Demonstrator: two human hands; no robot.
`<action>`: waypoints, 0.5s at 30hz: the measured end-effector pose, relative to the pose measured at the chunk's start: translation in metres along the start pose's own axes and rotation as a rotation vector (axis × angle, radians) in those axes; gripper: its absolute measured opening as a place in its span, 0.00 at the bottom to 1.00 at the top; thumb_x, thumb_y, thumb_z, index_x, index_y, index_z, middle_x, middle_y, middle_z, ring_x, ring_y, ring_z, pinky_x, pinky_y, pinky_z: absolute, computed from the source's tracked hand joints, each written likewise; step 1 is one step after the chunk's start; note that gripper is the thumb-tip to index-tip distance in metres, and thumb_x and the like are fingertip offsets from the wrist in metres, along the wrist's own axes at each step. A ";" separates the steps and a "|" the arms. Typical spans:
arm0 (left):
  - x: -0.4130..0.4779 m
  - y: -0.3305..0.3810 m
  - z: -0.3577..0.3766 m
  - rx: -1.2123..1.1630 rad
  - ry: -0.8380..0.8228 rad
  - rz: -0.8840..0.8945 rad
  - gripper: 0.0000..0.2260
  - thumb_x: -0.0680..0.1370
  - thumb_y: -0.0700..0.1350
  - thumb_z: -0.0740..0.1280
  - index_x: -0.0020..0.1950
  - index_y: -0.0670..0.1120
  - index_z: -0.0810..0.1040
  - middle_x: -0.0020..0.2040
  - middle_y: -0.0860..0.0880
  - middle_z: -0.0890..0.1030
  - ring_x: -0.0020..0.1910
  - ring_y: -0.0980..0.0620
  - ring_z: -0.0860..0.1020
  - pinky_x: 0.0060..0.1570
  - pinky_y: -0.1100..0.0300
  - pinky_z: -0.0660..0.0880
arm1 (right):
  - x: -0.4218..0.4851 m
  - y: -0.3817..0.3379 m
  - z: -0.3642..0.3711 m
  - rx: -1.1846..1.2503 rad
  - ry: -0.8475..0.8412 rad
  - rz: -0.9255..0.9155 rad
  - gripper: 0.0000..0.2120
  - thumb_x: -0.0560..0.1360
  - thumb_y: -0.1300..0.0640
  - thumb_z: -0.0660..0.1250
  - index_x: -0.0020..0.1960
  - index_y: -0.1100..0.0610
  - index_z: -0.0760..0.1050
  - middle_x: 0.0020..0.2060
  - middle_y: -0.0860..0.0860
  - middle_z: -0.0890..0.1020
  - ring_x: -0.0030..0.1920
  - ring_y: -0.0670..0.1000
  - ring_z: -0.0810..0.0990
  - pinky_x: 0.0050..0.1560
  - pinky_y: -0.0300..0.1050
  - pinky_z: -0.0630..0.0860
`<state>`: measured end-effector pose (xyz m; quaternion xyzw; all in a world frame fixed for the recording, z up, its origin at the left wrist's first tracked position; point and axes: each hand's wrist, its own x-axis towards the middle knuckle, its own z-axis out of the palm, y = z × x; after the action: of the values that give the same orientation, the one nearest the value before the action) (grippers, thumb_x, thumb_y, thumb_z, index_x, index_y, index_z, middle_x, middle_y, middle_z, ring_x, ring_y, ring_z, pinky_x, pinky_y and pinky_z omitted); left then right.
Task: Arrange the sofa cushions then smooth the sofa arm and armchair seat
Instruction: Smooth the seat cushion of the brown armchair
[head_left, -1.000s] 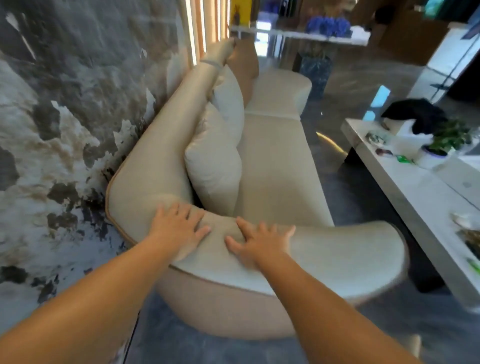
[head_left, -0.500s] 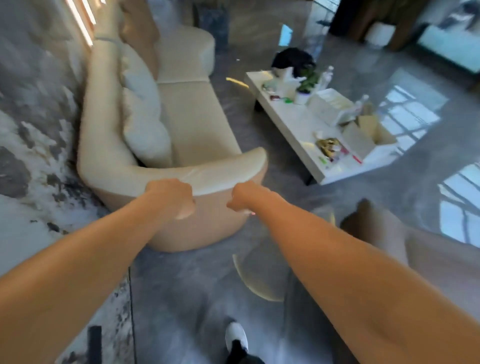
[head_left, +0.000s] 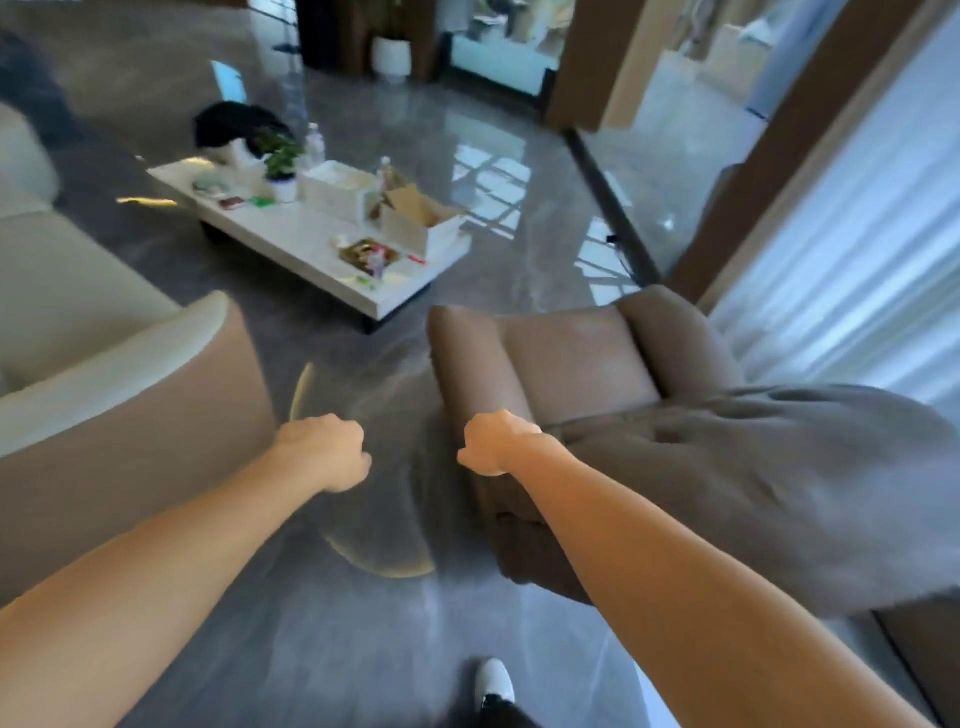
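Note:
The cream sofa's arm (head_left: 119, 364) fills the left side, with part of its seat behind it; its cushions are out of view. A brown armchair (head_left: 701, 441) stands to the right, its seat (head_left: 576, 358) facing the low table. My left hand (head_left: 324, 457) hangs in a loose fist over the grey floor between sofa and armchair, holding nothing. My right hand (head_left: 493, 441) is also curled shut and empty, in front of the armchair's near arm (head_left: 467, 364), not clearly touching it.
A low white coffee table (head_left: 311, 244) carries a potted plant (head_left: 280, 156), boxes, bottles and small clutter. Glossy grey floor lies between the furniture. White curtains (head_left: 857, 260) hang at right. My white shoe (head_left: 493, 680) shows at the bottom.
My hands have left the sofa arm and closed into fists. The view has swung right, from the sofa to the brown armchair, with the sofa now at the left edge.

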<state>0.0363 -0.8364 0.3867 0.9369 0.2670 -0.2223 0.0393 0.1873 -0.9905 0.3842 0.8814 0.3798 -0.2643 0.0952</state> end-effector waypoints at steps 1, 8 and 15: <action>0.000 0.023 -0.005 0.008 -0.001 0.029 0.16 0.78 0.56 0.56 0.52 0.48 0.77 0.54 0.45 0.79 0.50 0.42 0.78 0.43 0.53 0.71 | -0.010 0.023 0.002 0.013 0.014 0.027 0.17 0.78 0.51 0.60 0.61 0.59 0.77 0.61 0.58 0.78 0.58 0.63 0.79 0.44 0.52 0.71; 0.021 0.222 -0.038 0.086 0.035 0.180 0.15 0.79 0.55 0.56 0.52 0.48 0.76 0.51 0.46 0.78 0.47 0.44 0.76 0.42 0.53 0.71 | -0.073 0.208 0.014 0.137 0.132 0.163 0.17 0.77 0.51 0.61 0.63 0.55 0.76 0.61 0.58 0.79 0.59 0.62 0.79 0.46 0.50 0.72; 0.044 0.432 -0.055 -0.054 0.195 0.408 0.18 0.79 0.63 0.53 0.54 0.50 0.71 0.58 0.46 0.77 0.56 0.41 0.76 0.49 0.49 0.73 | -0.126 0.409 0.026 0.144 0.294 0.276 0.20 0.77 0.49 0.63 0.68 0.50 0.71 0.65 0.57 0.75 0.66 0.63 0.73 0.60 0.57 0.72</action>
<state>0.3153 -1.1734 0.3971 0.9871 0.0802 -0.1108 0.0827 0.3992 -1.3619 0.4163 0.9587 0.2454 -0.1436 0.0109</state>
